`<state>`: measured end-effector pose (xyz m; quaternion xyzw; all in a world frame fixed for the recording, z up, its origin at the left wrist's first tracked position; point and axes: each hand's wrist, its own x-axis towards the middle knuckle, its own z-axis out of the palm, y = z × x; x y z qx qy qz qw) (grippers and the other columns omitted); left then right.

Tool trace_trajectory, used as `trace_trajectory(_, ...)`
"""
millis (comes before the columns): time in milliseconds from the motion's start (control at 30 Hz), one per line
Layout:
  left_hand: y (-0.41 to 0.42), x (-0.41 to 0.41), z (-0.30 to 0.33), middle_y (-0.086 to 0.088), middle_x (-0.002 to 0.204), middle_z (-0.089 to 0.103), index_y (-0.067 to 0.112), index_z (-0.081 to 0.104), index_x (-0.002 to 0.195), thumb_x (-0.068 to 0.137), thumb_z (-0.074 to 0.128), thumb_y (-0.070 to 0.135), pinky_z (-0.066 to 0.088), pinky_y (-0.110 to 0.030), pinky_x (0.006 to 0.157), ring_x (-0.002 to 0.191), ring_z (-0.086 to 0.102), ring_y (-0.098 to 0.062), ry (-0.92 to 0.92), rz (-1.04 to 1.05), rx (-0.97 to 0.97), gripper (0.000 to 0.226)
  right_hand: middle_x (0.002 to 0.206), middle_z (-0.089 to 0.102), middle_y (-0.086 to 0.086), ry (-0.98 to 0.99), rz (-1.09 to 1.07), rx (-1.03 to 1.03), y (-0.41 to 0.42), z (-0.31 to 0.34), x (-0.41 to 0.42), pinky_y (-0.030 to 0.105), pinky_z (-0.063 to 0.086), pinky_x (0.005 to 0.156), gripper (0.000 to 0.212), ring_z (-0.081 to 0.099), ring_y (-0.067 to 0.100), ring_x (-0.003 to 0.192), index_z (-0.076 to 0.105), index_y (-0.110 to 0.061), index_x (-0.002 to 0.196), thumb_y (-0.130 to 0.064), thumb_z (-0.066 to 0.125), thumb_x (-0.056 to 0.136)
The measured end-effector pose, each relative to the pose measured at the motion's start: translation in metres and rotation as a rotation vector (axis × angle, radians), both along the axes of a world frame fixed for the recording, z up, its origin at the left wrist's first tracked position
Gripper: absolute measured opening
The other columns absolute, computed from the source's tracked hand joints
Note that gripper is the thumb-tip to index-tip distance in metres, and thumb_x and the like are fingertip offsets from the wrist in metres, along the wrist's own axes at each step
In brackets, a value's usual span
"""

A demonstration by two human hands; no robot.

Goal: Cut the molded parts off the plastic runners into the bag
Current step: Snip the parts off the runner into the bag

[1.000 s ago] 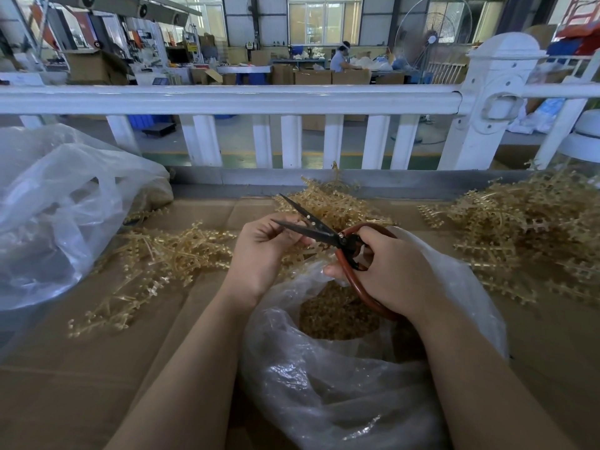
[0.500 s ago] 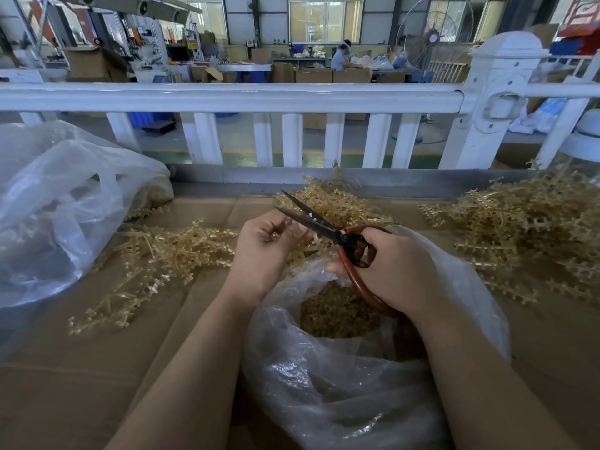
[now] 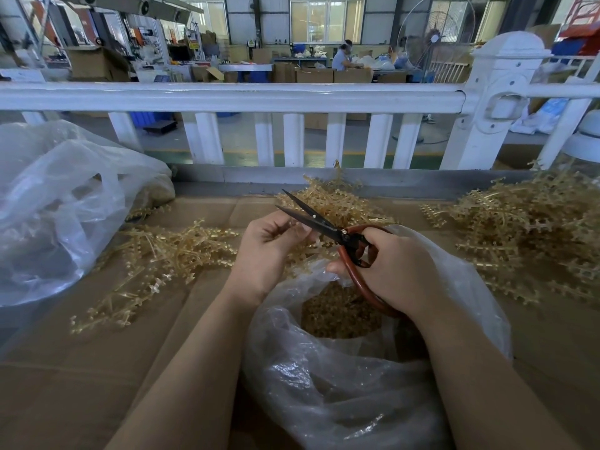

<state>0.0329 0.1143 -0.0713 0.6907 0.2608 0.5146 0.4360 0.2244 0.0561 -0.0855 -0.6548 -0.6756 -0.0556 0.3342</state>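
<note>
Spiky amber runner (image 3: 319, 246) pinched by left hand (image 3: 269, 251), scissors (image 3: 324, 224) parted

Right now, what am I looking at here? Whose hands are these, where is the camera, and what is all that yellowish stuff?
No machine here: a person wears a camera on the head, looking down at their own hands. The right hand grips scissors with red handles, blades open. The left hand pinches something small at the blades; it is too hidden to name. Below them sits an open clear bag holding cut parts. The yellowish twigs are plastic runners, piled on the cardboard-covered table. Another clear bag lies at left, a white railing behind.
</note>
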Motion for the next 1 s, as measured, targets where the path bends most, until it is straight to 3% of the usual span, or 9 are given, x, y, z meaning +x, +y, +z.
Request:
trace_trajectory(167, -0.0007, 0.0021, 0.0001, -0.002, 0.078, 0.066, -0.003, 0.067, 0.084, 0.096, 0.057, 0.002, 0.047, -0.025, 0.078, 0.081, 0.061, -0.014, -0.004, -0.041, -0.021, 0.017, 0.061, 0.052, -0.024, 0.05, 0.032, 0.001, -0.0014, 0.0005, 0.0, 0.008, 0.031, 0.045, 0.069, 0.052, -0.006, 0.056, 0.054, -0.041, 0.081, -0.102, 0.032, 0.059)
trace_trajectory(400, -0.0013, 0.0024, 0.0002, 0.005, 0.076, 0.066, -0.001, 0.067, 0.083, 0.096, 0.057, 0.0, 0.046, -0.025, 0.077, 0.079, 0.06, -0.011, -0.009, -0.03, -0.011, 0.016, 0.056, 0.044, -0.027, 0.051, 0.038, 0.052, -0.0005, -0.0016, 0.0002, 0.007, 0.027, 0.045, 0.058, 0.046, -0.008, 0.052, 0.039, -0.045, 0.068, -0.102, 0.029, 0.063)
trace_trajectory(633, 0.0013, 0.002, -0.0012, -0.003, 0.079, 0.066, -0.008, 0.066, 0.088, 0.096, 0.056, -0.001, 0.047, -0.023, 0.076, 0.077, 0.061, -0.011, -0.027, -0.011, 0.004, 0.015, 0.061, 0.047, -0.03, 0.088, 0.073, 0.071, 0.0013, -0.0016, 0.0006, 0.006, 0.03, 0.052, 0.061, 0.049, -0.01, 0.058, 0.055, -0.04, 0.082, -0.097, 0.037, 0.067)
trace_trajectory(833, 0.0016, -0.0004, -0.0002, 0.008, 0.072, 0.067, 0.004, 0.067, 0.084, 0.096, 0.055, 0.0, 0.049, -0.021, 0.075, 0.074, 0.061, -0.008, -0.019, 0.029, -0.011, 0.018, 0.063, 0.057, -0.023, 0.109, 0.078, 0.019, -0.0006, 0.0007, -0.0007, 0.009, 0.037, 0.052, 0.082, 0.056, -0.005, 0.061, 0.067, -0.03, 0.082, -0.101, 0.034, 0.062)
trace_trajectory(933, 0.001, -0.0009, -0.0002, 0.006, 0.073, 0.066, 0.005, 0.066, 0.08, 0.097, 0.057, 0.003, 0.049, -0.022, 0.075, 0.075, 0.061, -0.009, -0.021, 0.053, 0.0, 0.019, 0.063, 0.063, -0.016, 0.245, 0.1, 0.012, -0.0014, 0.0027, -0.0009, 0.016, 0.044, 0.056, 0.078, 0.061, 0.001, 0.064, 0.065, -0.032, 0.075, -0.103, 0.039, 0.056)
trace_trajectory(1000, 0.002, -0.0016, -0.0012, 0.004, 0.074, 0.066, 0.007, 0.068, 0.082, 0.096, 0.059, 0.006, 0.051, -0.025, 0.076, 0.076, 0.061, -0.012, -0.017, 0.071, -0.009, 0.017, 0.072, 0.067, -0.021, 0.356, 0.132, -0.011, -0.0014, 0.0041, -0.0016, 0.023, 0.049, 0.059, 0.07, 0.063, 0.001, 0.068, 0.064, -0.034, 0.072, -0.101, 0.048, 0.054)
